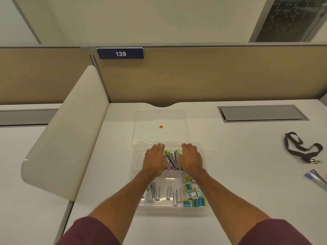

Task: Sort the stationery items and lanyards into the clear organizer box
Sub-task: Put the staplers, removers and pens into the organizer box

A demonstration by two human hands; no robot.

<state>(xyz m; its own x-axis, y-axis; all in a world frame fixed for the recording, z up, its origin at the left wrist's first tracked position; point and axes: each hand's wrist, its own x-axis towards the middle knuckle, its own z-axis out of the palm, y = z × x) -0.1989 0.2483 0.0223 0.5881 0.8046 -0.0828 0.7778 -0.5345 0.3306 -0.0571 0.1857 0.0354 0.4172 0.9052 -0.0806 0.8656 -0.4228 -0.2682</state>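
Head view: both hands (154, 160) (191, 159) flat over organizer box's (206, 175) highlighters (170, 159).

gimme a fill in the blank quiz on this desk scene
1. The blue sign on the partition reads ____.
2. The lanyard lying on the table, outside the organizer box, is ____ in colour.
3. The small blue-and-white packets sit in the box's near-____ compartment.
Missing words: 139; black; right.
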